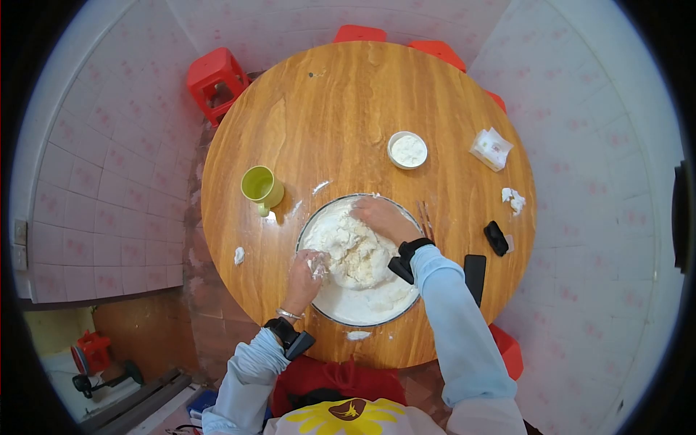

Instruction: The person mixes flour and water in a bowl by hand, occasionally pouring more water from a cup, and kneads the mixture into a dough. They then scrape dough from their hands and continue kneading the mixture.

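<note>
A large round basin (324, 308) with a dark rim sits near the front edge of the table, holding white flour (362, 306) and a lumpy, pale yellowish dough (359, 262). My left hand (306, 277) is at the basin's left side, its fingers curled against the dough and caked with white bits. At the far side, my right hand (383, 219) reaches over the basin with its fingers bent onto the dough's far edge. Its fingertips are partly hidden in the flour. Both wrists wear black straps with small devices.
A green mug (262, 185) stands left of the basin, and a white bowl of flour (408, 151) behind it. To the right lie chopsticks (426, 220), a black phone (474, 278), a black case (496, 238) and a plastic packet (491, 149). Red stools (217, 81) surround the round wooden table (326, 94).
</note>
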A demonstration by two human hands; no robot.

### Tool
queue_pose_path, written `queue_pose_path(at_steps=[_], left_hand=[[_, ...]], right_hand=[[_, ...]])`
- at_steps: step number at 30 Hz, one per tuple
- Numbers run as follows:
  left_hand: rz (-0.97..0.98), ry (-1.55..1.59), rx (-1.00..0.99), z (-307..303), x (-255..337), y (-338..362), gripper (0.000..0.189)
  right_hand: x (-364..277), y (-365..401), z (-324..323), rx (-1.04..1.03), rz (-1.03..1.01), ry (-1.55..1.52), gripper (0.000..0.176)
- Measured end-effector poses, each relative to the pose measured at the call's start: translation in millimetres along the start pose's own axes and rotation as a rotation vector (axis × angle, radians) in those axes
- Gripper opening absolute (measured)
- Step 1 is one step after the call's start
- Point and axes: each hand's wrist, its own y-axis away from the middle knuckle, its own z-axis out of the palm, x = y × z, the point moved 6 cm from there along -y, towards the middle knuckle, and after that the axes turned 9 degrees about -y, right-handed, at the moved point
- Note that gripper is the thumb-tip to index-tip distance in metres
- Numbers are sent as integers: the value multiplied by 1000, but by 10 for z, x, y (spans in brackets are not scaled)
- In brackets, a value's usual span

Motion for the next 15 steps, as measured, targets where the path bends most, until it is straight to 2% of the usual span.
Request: queue_pose_path(at_steps=[2, 4, 5, 8, 9, 11, 13, 15], left_hand=[[-12, 1, 8, -8, 15, 7, 26], [-27, 14, 14, 13, 8, 35, 27], [-38, 27, 10, 20, -14, 42, 28], [-38, 33, 7, 44, 8, 40, 30], [-20, 11, 15, 33, 22, 29, 30], [-21, 30, 1, 47, -4, 19, 31], [-21, 51, -12, 69, 4, 11, 31], [16, 39, -4, 53, 44, 6, 32]], right_hand=[[64, 96, 24, -34, -29, 60, 16], [247, 323, -83, 54, 143, -102, 13], [248, 442, -100, 45, 150, -101, 13], [305, 903, -155, 73, 422, -162, 12], [248, 1027, -100, 70, 430, -160, 12], [121, 1314, -62, 217, 548, -88, 13], [-89, 1519, 22, 211, 627, -61, 13], [-263, 1713, 107, 319, 780, -107, 15]])
